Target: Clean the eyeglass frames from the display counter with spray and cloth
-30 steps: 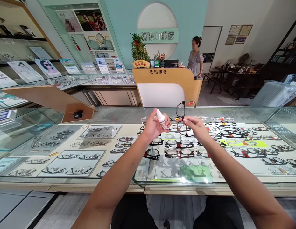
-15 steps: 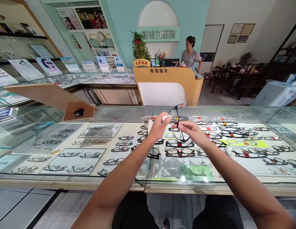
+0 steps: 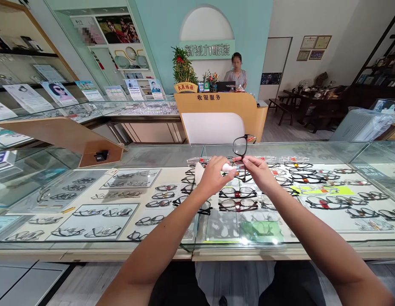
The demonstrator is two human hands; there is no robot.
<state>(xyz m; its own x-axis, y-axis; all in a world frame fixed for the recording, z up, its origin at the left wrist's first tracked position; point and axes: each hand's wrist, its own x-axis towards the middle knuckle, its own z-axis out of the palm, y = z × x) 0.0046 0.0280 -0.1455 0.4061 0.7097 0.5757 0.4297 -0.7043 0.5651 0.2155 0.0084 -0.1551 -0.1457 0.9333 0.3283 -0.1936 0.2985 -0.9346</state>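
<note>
Above the glass counter, my right hand (image 3: 260,171) is closed on a pair of dark-framed eyeglasses (image 3: 240,146). The frame is turned on end, one lens up and the other partly behind my fingers. My left hand (image 3: 213,175) is wrapped round a small white bottle (image 3: 228,168), its end pointing toward the glasses. A white cloth or tissue (image 3: 199,171) shows at the outer side of my left hand; how it is held is hidden. Beneath both hands, rows of eyeglasses (image 3: 238,205) lie inside the glass display case (image 3: 127,250).
A tilted wooden board (image 3: 54,131), seen from behind, stands on the counter at left. Across the room a person (image 3: 237,74) is behind the wooden cashier desk (image 3: 259,123). A plastic-wrapped grey case (image 3: 359,125) stands at right. More glass showcases (image 3: 134,108) run along the left.
The glasses have turned and risen slightly to the right in my right hand. My left hand's bottle now shows more. The person behind the desk has moved left and faces forward.
</note>
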